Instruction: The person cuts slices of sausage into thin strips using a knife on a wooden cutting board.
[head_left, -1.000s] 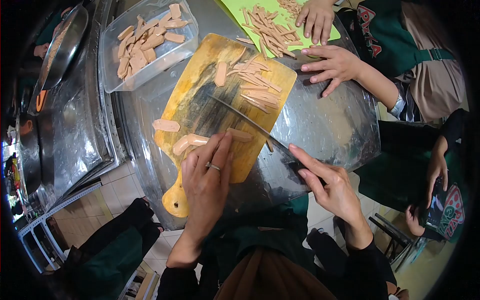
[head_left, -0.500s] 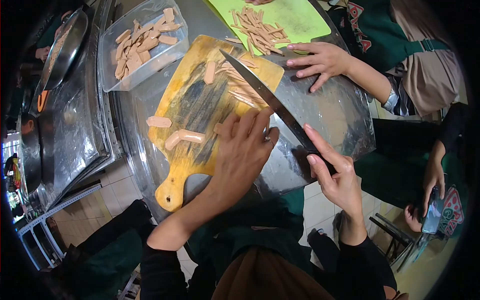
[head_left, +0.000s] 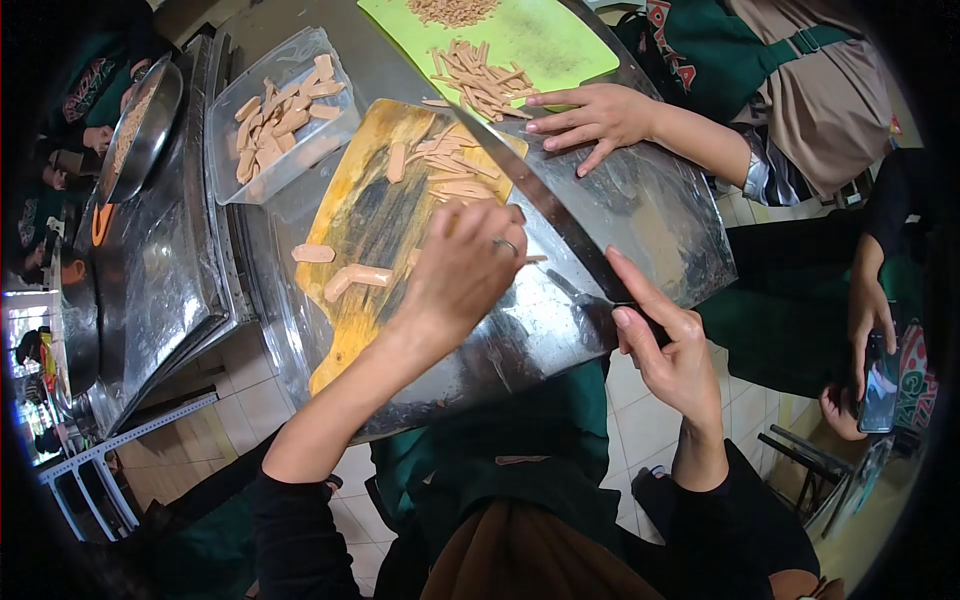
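My right hand (head_left: 668, 350) grips the black handle of a long kitchen knife (head_left: 555, 210), its blade slanting up and left above the table and the board's right edge. Over the right side of the wooden cutting board (head_left: 345, 215), my left hand (head_left: 465, 260) is curled with its fingers bent under, hiding what they hold. A thin pinkish strip (head_left: 537, 259) shows just right of those fingers. Cut sausage strips (head_left: 460, 165) lie at the board's far end. Flat sausage pieces (head_left: 358, 280) rest nearer its handle, one slice (head_left: 397, 162) farther up.
A clear plastic tub (head_left: 345, 125) holds sausage pieces. Beyond the board, a green cutting board (head_left: 590, 55) carries sausage sticks (head_left: 480, 80) and small diced bits (head_left: 452, 10). Another person's hand (head_left: 600, 120) rests on the metal table beside it. A pan (head_left: 150, 130) stands at left.
My left hand has gone from flatter, extended fingers to a curled grip. The knife stays in my right hand, its blade still raised. The view has shifted slightly, showing diced bits on the green board.
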